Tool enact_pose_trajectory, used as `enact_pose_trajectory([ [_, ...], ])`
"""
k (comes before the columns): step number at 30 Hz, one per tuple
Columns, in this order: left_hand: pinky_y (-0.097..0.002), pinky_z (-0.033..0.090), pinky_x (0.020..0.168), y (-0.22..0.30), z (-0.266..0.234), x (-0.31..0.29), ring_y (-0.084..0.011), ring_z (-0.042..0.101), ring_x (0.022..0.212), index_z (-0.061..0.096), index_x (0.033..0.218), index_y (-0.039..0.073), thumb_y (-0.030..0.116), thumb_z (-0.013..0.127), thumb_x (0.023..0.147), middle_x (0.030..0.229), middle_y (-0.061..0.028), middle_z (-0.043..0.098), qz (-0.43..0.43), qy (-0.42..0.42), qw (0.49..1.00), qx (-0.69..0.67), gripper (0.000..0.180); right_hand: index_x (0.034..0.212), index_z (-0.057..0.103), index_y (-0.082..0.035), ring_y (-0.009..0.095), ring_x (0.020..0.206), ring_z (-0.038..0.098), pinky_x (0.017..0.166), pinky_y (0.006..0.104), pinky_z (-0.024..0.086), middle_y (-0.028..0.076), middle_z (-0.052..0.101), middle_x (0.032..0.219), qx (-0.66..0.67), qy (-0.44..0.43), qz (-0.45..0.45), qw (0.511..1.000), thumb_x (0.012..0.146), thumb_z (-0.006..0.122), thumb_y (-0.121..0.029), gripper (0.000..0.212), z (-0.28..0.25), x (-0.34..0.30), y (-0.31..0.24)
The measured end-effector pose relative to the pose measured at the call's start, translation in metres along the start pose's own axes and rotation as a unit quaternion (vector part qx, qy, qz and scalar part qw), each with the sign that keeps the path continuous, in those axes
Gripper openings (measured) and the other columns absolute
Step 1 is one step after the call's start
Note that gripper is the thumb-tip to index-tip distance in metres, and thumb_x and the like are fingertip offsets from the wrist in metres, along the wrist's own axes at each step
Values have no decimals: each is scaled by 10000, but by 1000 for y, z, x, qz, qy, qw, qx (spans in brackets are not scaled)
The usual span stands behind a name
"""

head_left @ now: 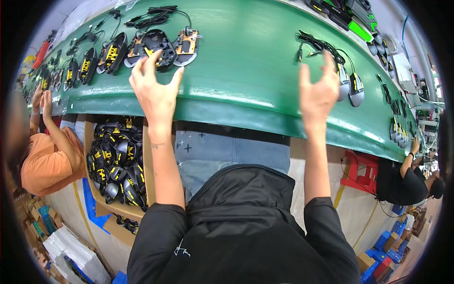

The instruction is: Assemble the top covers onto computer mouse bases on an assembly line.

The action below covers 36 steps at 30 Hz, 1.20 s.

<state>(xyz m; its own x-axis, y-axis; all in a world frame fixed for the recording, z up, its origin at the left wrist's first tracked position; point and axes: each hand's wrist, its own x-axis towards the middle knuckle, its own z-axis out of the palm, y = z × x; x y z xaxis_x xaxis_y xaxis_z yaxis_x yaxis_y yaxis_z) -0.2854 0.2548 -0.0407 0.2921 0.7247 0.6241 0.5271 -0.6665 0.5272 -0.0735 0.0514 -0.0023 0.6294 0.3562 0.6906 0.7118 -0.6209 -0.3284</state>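
Observation:
Both my arms reach forward over a long green work mat (246, 71). My left hand (156, 90) is open, thumb and fingers spread, just in front of a black computer mouse shell (163, 45) with yellow parts. Its fingertips overlap the shell's edge, and I cannot tell whether they touch. Beside the shell lies a mouse base with its circuit board (187, 45) exposed; a coiled black cable (151, 18) sits behind. My right hand (319, 92), slightly blurred, is also open and holds nothing visible. Right of it lie two assembled grey-and-black mice (357, 90) with their cables (321, 45).
More opened mice (113, 52) line the mat leftward. A cardboard box (146, 165) of mouse shells (116, 161) stands below the table edge, left of my lap. Co-workers sit at far left (52, 161) and far right (402, 177), near a red stool (359, 173).

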Motion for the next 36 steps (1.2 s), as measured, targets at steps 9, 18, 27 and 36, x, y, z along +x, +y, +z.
enact_pose_trajectory([
  [9, -325, 474, 893, -7, -11, 13, -221, 649, 980, 696, 1082, 33, 85, 633, 912, 1040, -98, 701, 115, 112, 985, -64, 189, 1326, 510, -38, 336, 1146, 539, 967, 406, 441, 142, 595, 1262, 308, -152, -205, 917, 721, 759, -136, 661, 21, -22, -108],
  [18, -293, 481, 863, 49, -9, 0, -164, 621, 993, 643, 1133, -37, 205, 566, 984, 1078, -104, 675, -123, -93, 855, -496, 294, 1307, 513, -57, 310, 951, 610, 850, 403, 480, 138, 637, 1104, 220, -94, -171, 956, 605, 820, -250, 791, 13, -29, -74],
  [27, -390, 462, 929, -9, 65, 67, -336, 599, 1052, 567, 1199, -93, 543, 794, 674, 1081, -258, 633, 9, -146, 980, 138, 856, 1283, 524, 19, 340, 1029, 569, 893, 438, 460, 190, 640, 1108, 29, -91, 15, 995, 746, 769, -296, 669, 31, -18, -6],
  [36, -331, 561, 783, 12, 52, 52, -190, 670, 842, 606, 1064, -38, 138, 698, 856, 971, -120, 660, -298, -283, 720, -560, 288, 1226, 583, -16, 321, 1053, 562, 937, 420, 430, 148, 622, 1208, 51, -71, 4, 996, 750, 758, -271, 567, 38, -27, 3],
])
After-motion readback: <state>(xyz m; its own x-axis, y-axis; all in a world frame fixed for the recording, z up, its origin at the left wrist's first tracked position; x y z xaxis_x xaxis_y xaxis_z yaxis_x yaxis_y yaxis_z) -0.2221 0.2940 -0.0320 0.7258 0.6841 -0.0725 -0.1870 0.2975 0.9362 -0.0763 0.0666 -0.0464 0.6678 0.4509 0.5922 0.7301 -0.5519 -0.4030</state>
